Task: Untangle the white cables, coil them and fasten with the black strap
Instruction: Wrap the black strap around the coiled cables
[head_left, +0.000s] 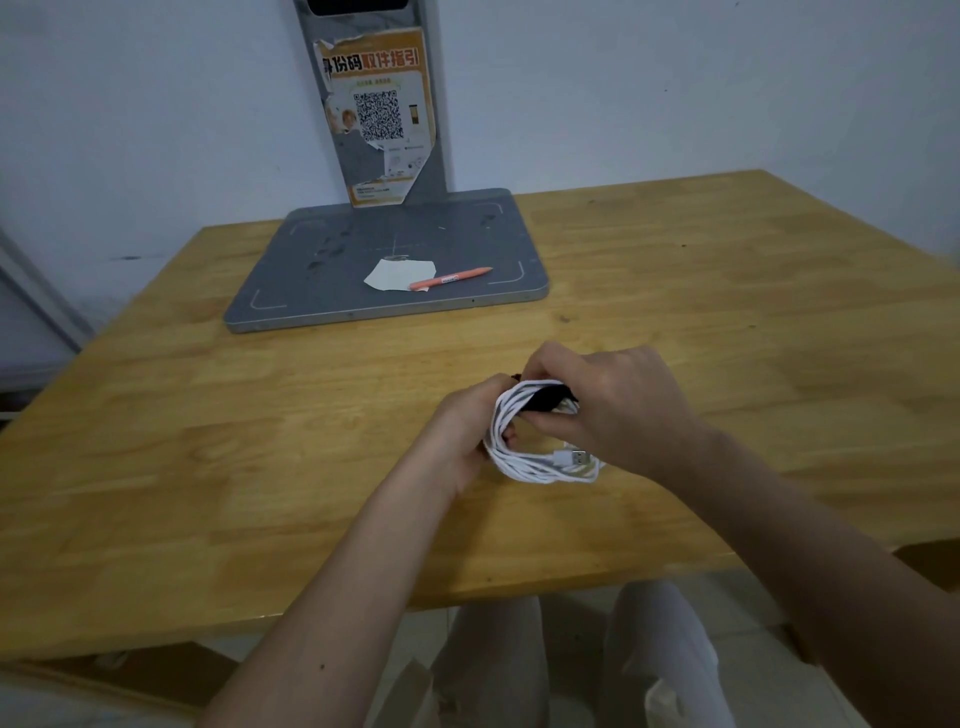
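Note:
The white cables (540, 465) are wound into one coil just above the wooden table (260, 467), near its front middle. A USB plug (577, 458) sticks out at the coil's lower right. The black strap (545, 399) wraps across the top of the coil. My left hand (470, 431) grips the coil's left side, fingers through the loop. My right hand (618, 410) pinches the strap and the coil's top from the right. Part of the strap is hidden under my fingers.
A grey metal stand base (311, 280) lies at the back of the table with an upright post (379, 104) bearing a torn orange poster. On the base are a white paper scrap (397, 274) and an orange pen (451, 279). My knees show below the table's front edge.

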